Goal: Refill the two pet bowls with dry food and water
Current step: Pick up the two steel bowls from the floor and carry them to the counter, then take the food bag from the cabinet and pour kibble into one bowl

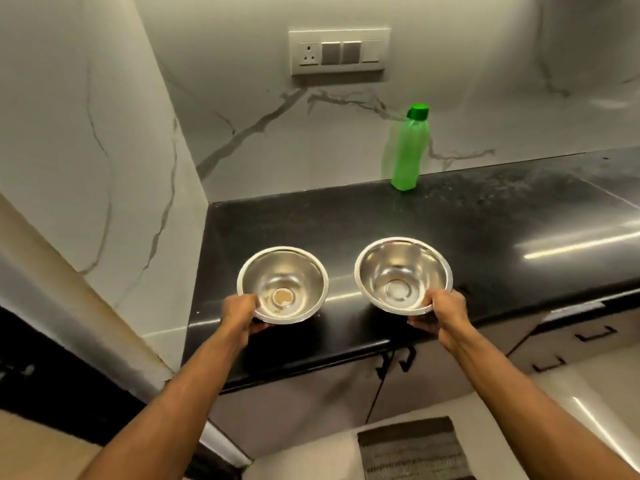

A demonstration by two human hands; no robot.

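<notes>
Bowls first: you've got one thin steel bowl in each hand, held at the near rim just over the front part of the black table (450, 216). Your left hand (242, 315) pinches the left bowl (282, 284), thumb on the rim and fingers under, and your right hand (441, 315) has the same grip on the right bowl (403, 273), which sits tilted a bit toward you. I can't tell if either base is touching the table.

Handling-wise, these look light, stiff and slick, so they won't flex but they'll probably skate on that glossy top if you bump them. There's a bit of tan residue in the bottom of the left one; the right looks empty.

Once water goes in, I'd guess a one-sided rim pinch gets tippy, so go two-handed or cup underneath. The green bottle (407, 150) stands well back by the wall, cap on. It looks like smooth plastic, so grab it round the middle. No dry food in view that I can see.
</notes>
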